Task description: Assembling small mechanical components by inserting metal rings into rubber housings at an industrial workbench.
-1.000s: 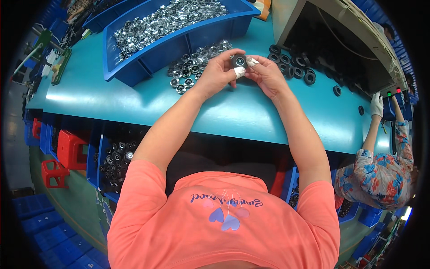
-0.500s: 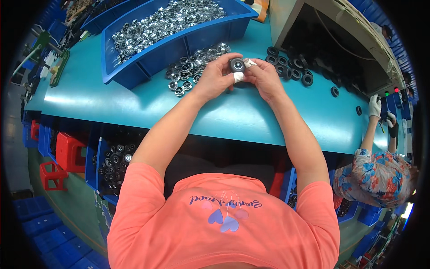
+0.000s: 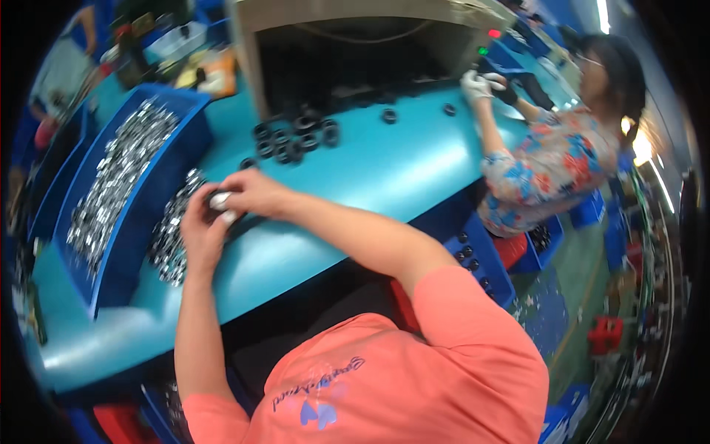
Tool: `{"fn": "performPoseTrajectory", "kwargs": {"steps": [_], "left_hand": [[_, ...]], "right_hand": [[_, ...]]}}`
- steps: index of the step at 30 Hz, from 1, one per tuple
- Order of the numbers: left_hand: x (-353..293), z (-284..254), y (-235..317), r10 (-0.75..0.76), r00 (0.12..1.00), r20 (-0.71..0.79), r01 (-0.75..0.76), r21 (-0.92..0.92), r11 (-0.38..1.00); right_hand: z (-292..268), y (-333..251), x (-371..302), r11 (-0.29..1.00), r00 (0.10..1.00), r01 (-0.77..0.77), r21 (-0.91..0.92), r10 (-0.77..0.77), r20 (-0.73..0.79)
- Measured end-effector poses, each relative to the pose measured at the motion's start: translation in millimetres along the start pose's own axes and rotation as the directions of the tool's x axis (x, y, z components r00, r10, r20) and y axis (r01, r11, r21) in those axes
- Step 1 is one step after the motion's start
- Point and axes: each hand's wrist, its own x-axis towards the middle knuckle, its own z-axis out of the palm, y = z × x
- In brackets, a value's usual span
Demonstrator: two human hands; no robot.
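My left hand (image 3: 201,235) and my right hand (image 3: 259,194) meet above the teal table, fingers closed around a small wheel (image 3: 214,195). White wraps cover some fingertips. Fingers and blur hide most of the wheel; only a dark part of it shows. Just left of my hands lies a heap of loose shiny wheel hubs (image 3: 168,244). A single black tyre (image 3: 248,163) rests on the table close beyond my right hand, and a pile of black tyres (image 3: 296,139) lies farther off.
A long blue bin (image 3: 127,244) full of shiny hubs stands at left. At the back, a beige box-shaped machine (image 3: 248,59) has a dark opening. A gloved co-worker in a floral shirt (image 3: 547,163) works at right. Blue bins (image 3: 481,255) sit below the table edge.
My view has swung right, so table and hands appear farther left, with the co-worker fully in sight. Both hands still hold the wheel, now more covered by fingers.
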Motion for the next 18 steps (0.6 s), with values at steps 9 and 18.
{"fn": "performPoseTrajectory", "kwargs": {"steps": [9, 18], "left_hand": [[-2, 12, 15, -0.084, 0.996, 0.040, 0.081, 0.069, 0.994], [0, 15, 9, 0.031, 0.998, 0.054, -0.032, 0.022, 0.999]], "right_hand": [[-14, -4, -8, 0.993, 0.997, -0.077, 0.087, 0.074, 0.038], [-13, -6, -6, 0.977, 0.995, -0.102, 0.185, 0.095, 0.043]]}}
